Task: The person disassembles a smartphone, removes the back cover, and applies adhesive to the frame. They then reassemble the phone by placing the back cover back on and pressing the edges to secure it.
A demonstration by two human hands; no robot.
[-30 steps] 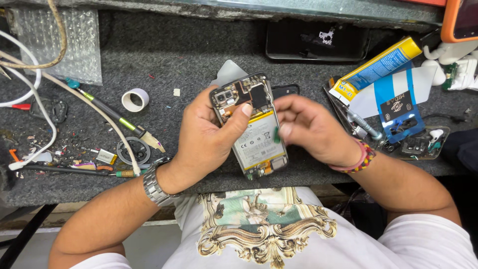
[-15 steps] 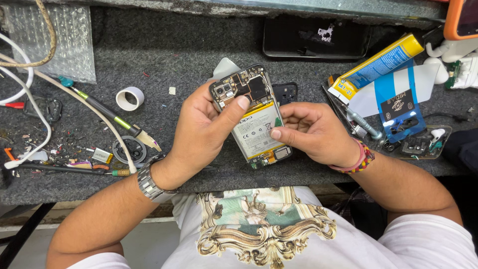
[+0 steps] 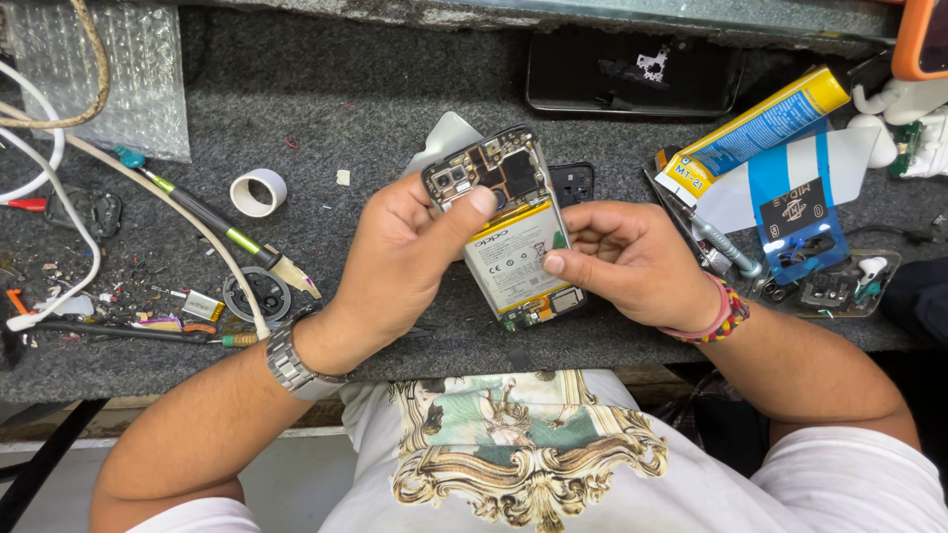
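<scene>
While my left hand (image 3: 405, 262) grips the opened smartphone (image 3: 509, 232) above the grey mat (image 3: 395, 109), thumb on its circuit board, my right hand (image 3: 632, 262) curls against the battery (image 3: 513, 262) edge (fingertip touching). Step in hand, I judge: freeing the battery. Next move likely needs gentle, even prying.

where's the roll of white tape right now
In the head view the roll of white tape lies on the grey mat, left of the left hand, between the bubble wrap and the green-handled tool.
</scene>
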